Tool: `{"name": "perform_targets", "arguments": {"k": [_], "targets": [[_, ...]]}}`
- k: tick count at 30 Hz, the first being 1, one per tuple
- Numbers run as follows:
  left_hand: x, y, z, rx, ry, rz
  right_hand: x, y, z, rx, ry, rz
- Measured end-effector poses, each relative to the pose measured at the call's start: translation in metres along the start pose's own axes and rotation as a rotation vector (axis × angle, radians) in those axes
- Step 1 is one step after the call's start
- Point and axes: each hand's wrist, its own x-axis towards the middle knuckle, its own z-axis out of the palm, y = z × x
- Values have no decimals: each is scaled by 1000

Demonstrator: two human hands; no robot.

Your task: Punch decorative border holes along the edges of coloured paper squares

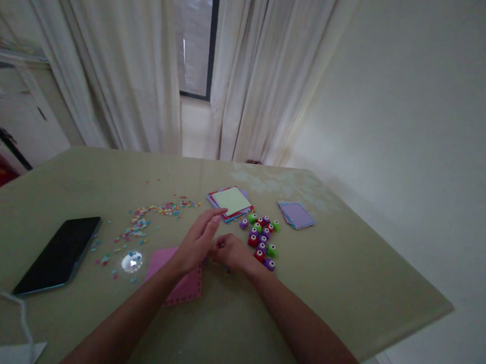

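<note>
Apparently, fine handwork is underway, its next move calling for a steady pinch: left hand [198, 241] loosely open over the pink card [188, 287] at 7 o'clock, right hand [233, 253] curled, grip contents untellable.

Your pink card [187, 287], its border marked with dark dashes, lies flat and partly covered, left of the red, green and purple eyeball cubes [263, 239].

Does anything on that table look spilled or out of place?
Confetti pieces lie strewn in a ragged trail right of the tablet, perhaps spilled. The pile of sheets with pale green on top looks askew, its edges misaligned.
</note>
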Motion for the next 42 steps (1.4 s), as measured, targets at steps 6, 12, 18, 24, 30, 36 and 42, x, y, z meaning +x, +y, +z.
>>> {"name": "perform_targets", "arguments": {"k": [6, 12, 18, 24, 30, 36, 42], "targets": [[-72, -38, -59, 251, -7, -143, -7, -7, -3, -72, 20, -8], [-131, -50, -59, 561, -153, -210, -12, -14, -11, -186, 104, -43], [-128, -50, -62, 632, -258, -193, -32, -6, -39, -435, 393, -85], [-120, -41, -55, 575, -374, -54, -60, 21, -66, -553, 528, -173], [-110, -18, -33, 411, -402, 56, -62, 77, -78, -386, 590, -224], [-107, 13, -22, 228, -458, 139, -20, 116, -98, -208, 568, -116], [-56, 21, 16, 194, -357, 94, 26, 109, -110, -108, 514, -206]]}}
